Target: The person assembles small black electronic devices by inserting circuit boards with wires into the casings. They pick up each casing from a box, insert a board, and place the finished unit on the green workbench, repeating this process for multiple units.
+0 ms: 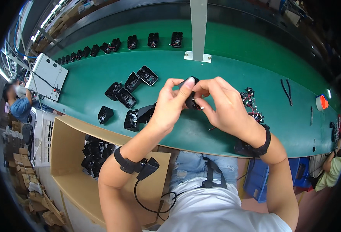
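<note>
Above the green bench, my left hand (171,103) grips a small black plastic housing (189,102), its thumb lying along the top edge. My right hand (223,103) is closed, with thumb and fingers pinched at the housing's right side. What those right fingertips hold, if anything, is hidden. A thin red wire (212,128) shows below the right hand. Left of my hands, several open black housings (125,98) lie in a loose group. Small circuit parts with red and black wires (249,99) are heaped beyond my right wrist.
A cardboard box (68,129) with black parts stands at the bench's near left. Black units (153,40) line the far side. A grey post (198,31) rises from the bench. Tweezers (286,92) and an orange-and-white roll (322,102) lie right. Other people sit at both sides.
</note>
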`<state>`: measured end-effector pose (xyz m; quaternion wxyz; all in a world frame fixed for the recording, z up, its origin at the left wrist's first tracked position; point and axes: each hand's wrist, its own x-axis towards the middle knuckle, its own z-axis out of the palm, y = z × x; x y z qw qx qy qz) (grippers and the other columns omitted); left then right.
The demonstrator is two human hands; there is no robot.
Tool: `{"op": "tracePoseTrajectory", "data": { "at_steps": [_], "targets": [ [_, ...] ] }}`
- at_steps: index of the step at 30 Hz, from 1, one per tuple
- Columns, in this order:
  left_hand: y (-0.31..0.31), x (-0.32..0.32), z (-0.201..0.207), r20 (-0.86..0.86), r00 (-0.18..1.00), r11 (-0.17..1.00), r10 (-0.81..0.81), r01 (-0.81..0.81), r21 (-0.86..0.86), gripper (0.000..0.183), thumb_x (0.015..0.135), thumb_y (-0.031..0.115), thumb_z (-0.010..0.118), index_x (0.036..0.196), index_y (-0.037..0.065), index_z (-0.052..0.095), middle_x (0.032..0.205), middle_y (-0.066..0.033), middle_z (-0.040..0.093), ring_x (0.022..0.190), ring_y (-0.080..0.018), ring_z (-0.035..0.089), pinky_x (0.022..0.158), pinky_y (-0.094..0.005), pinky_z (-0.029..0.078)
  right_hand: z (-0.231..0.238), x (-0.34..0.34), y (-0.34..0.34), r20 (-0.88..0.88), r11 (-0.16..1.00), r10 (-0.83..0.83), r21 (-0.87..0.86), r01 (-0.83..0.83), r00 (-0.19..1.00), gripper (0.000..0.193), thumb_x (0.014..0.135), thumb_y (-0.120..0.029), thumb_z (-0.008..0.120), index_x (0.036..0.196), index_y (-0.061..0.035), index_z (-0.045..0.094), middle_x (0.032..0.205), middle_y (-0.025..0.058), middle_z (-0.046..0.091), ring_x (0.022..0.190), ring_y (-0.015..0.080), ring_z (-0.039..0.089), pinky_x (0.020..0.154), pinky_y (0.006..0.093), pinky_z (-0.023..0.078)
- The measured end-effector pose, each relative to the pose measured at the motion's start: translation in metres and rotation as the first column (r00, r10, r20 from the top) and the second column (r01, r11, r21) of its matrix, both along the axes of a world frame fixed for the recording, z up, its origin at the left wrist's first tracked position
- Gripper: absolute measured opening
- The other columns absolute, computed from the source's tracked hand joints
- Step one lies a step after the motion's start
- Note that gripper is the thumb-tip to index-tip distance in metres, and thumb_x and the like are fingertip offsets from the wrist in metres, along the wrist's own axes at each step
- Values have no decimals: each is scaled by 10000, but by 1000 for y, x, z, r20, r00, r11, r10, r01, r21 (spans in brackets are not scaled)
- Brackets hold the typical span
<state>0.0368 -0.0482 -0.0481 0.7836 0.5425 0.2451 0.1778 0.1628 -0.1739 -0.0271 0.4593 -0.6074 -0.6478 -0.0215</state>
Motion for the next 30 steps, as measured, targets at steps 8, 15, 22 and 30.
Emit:
{"op": "tracePoseTrajectory", "data": {
  "at_steps": [8,15,22,30],
  "targets": [
    [-5,5,-2,34,998,997,45,-47,69,410,1011,450,584,1123,60,526,965,-80,641,858,-144,651,738,-303,552,-12,-2,5,-84,999,-21,26,23,996,256,753,25,727,962,-30,590,864,87,647,815,252,635,717,351,520],
    [-1,-1,-3,83,997,999,-2,-1,46,443,965,381,690,1171,35,505,933,-95,680,814,-88,638,677,-238,513,-11,4,1,-328,997,36,-56,-57,944,245,749,0,725,918,-37,551,826,69,623,781,222,632,690,338,518],
    [-3,0,3,-26,1000,977,-10,15,215,404,976,282,692,1136,-34,497,978,-163,705,859,-105,659,714,-255,535,-3,2,-5,-78,997,11,-77,-17,997,276,732,45,681,891,-54,479,777,88,604,744,313,583,684,412,484],
    [-1,0,-5,10,993,986,-120,118,118,352,1001,312,648,1130,14,512,902,-89,694,793,-92,640,722,-241,527,9,5,-10,-5,995,53,-90,-53,999,254,754,56,650,902,-49,472,790,92,597,719,319,561,677,407,479]
  ]
}}
